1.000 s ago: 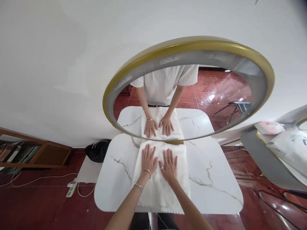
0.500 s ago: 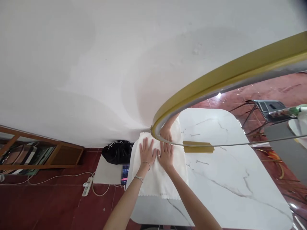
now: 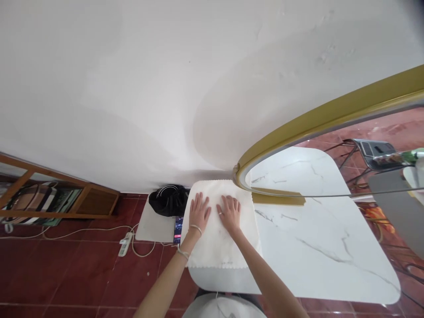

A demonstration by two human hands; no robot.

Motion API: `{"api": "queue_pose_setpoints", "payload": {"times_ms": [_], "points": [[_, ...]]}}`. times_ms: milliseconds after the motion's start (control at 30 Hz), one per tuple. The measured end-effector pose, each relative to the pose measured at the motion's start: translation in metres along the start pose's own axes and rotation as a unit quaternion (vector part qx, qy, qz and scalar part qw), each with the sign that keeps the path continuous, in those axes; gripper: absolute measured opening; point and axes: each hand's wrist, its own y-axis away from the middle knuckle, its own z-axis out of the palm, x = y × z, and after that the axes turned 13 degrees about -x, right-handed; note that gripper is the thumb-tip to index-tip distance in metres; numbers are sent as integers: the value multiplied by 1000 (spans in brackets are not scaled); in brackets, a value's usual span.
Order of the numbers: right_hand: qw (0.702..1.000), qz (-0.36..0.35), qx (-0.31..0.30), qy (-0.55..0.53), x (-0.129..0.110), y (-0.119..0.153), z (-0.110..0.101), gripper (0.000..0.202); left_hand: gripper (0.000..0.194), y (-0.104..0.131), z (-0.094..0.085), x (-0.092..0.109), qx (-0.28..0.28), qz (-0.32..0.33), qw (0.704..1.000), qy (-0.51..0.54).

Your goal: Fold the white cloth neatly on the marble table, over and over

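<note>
A white cloth (image 3: 217, 247) with scalloped edges is spread fairly smooth over the left end of the marble-patterned table (image 3: 304, 269). My left hand (image 3: 198, 213) rests on the cloth's left side, palm down with fingers spread. To its right my right hand (image 3: 230, 215), with a ring on one finger, also lies palm down on the cloth, fingers apart. Neither hand grips anything. Just beyond the cloth's right side rises a gold-framed mirror (image 3: 298, 128), its gold base (image 3: 281, 198) on the tabletop.
A white wall (image 3: 132, 88) borders the table's far side. Left of the table, a black bag (image 3: 168, 201) and a phone (image 3: 178, 229) sit on a light surface (image 3: 152, 229). A power strip (image 3: 125, 244) with cables lies on the red tiled floor (image 3: 82, 274). A wooden cabinet (image 3: 99, 198) stands farther left.
My hands have moved apart on the cloth, and the cloth appears flatter. The view has shifted, so the mirror sits farther right and my right hand's reflection no longer shows in it.
</note>
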Motion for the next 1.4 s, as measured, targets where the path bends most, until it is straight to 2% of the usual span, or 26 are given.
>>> {"api": "queue_pose_setpoints", "payload": {"times_ms": [100, 167, 233, 300, 367, 433, 500, 633, 767, 867, 933, 1033, 1167, 1300, 1400], "points": [[999, -51, -16, 1, 3, 56, -6, 45, 60, 55, -1, 10, -14, 30, 999, -23], [993, -98, -54, 23, 6, 99, -12, 55, 74, 92, -2, 20, -24, 44, 998, -37], [988, -116, -91, 50, 7, 140, -19, 63, 79, 125, -1, 28, -31, 58, 997, -46], [984, -122, -112, 72, 7, 172, -24, 65, 76, 148, 1, 34, -33, 67, 996, -50], [982, -122, -119, 84, 6, 187, -27, 65, 73, 159, 4, 35, -28, 70, 996, -52], [982, -121, -120, 87, 5, 186, -27, 65, 72, 156, 6, 34, -23, 73, 996, -51], [982, -121, -116, 84, 6, 170, -25, 65, 72, 141, 6, 29, -18, 76, 996, -51], [984, -121, -108, 73, 14, 116, -22, 63, 71, 90, 4, 19, -8, 69, 997, -45], [986, -115, -100, 68, 31, 62, -23, 60, 70, 31, 1, 18, -18, 63, 997, -43], [987, -105, -100, 66, 43, 38, -25, 57, 70, -2, 2, 23, -22, 60, 997, -36], [988, -98, -103, 61, 49, 34, -27, 56, 70, -11, 3, 28, -22, 54, 998, -32], [988, -95, -104, 57, 55, 48, -29, 58, 69, -4, 7, 35, -21, 52, 998, -32], [989, -99, -88, 59, 66, 96, -35, 63, 70, 35, 18, 56, 0, 74, 996, -46], [993, -74, -55, 79, 86, 157, -38, 64, 74, 76, 40, 90, 33, 102, 992, -62], [994, -24, -38, 96, 109, 190, -38, 63, 77, 87, 58, 122, 32, 135, 989, -54]]}}
